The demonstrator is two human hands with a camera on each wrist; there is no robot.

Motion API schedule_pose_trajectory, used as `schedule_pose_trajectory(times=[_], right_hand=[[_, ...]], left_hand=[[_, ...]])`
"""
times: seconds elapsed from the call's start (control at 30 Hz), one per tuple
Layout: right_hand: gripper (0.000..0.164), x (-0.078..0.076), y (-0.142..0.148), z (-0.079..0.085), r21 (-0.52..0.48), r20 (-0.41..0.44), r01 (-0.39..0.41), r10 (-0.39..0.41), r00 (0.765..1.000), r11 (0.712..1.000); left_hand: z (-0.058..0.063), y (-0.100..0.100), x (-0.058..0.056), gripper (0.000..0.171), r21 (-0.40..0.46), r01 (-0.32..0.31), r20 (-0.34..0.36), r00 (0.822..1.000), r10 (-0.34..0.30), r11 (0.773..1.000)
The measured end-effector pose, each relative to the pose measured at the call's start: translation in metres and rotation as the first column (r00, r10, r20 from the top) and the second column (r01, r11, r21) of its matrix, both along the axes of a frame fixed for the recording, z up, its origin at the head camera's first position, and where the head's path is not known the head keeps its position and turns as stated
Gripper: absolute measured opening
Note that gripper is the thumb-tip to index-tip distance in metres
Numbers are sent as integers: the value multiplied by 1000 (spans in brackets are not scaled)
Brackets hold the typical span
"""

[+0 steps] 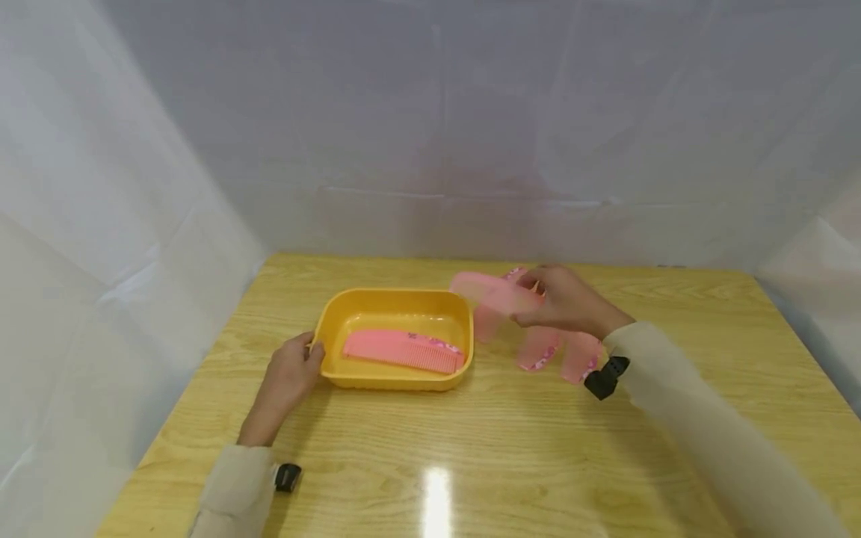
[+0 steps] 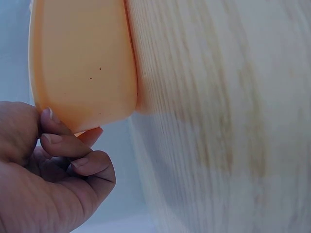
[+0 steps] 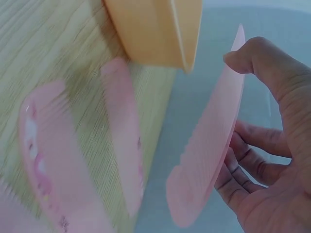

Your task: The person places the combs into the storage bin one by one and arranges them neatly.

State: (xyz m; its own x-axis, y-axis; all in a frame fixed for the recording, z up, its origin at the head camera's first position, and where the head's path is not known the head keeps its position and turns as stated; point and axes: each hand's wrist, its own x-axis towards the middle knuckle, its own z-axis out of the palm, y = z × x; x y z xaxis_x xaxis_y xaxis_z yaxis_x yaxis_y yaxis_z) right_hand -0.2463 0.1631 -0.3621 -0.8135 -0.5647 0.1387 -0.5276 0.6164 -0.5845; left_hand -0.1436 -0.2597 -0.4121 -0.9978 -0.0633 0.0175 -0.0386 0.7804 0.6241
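A yellow plastic basin (image 1: 397,383) stands on the table, with a pink comb (image 1: 397,350) lying inside it. My left hand (image 1: 289,377) pinches the basin's left rim between thumb and curled fingers; the left wrist view shows the basin wall (image 2: 85,63) right at the fingertips. Just right of the basin, my right hand (image 1: 565,299) holds another pink comb (image 3: 209,141) in the air, thumb on one face and fingers on the other. In the head view this held comb reaches to the basin's right rim and is blurred.
Below and around my right hand, several more pink combs with printed flowery edges lie on the wooden table (image 1: 377,463), including one comb (image 1: 539,350) beside another comb (image 1: 580,357). White sheeting (image 1: 430,134) hangs behind the table and along its sides.
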Motion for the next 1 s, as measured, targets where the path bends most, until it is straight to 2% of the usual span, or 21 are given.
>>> schedule_pose_trajectory(times=[0.17, 0.4, 0.53, 0.83, 1.0], right_hand=[[48, -1, -31, 7, -11, 16, -54, 54, 998, 998], [53, -1, -63, 11, -8, 26, -98, 98, 995, 995], [54, -3, -79, 9, -8, 51, -113, 113, 992, 994], [55, -1, -116, 4, 70, 16, -157, 157, 988, 985], [59, 4, -132, -1, 90, 52, -159, 155, 987, 983]], left_hand=[[-1, 0, -1, 23, -2, -6, 3, 1000, 6, 1000], [-1, 3, -3, 28, -2, 16, 7, 1000, -16, 1000], [0, 2, -2, 30, -11, 11, 15, 1000, -11, 1000], [2, 1, -1, 34, -6, 2, 29, 1000, -2, 1000], [1, 0, -1, 31, -12, 1, 10, 1000, -1, 1000]])
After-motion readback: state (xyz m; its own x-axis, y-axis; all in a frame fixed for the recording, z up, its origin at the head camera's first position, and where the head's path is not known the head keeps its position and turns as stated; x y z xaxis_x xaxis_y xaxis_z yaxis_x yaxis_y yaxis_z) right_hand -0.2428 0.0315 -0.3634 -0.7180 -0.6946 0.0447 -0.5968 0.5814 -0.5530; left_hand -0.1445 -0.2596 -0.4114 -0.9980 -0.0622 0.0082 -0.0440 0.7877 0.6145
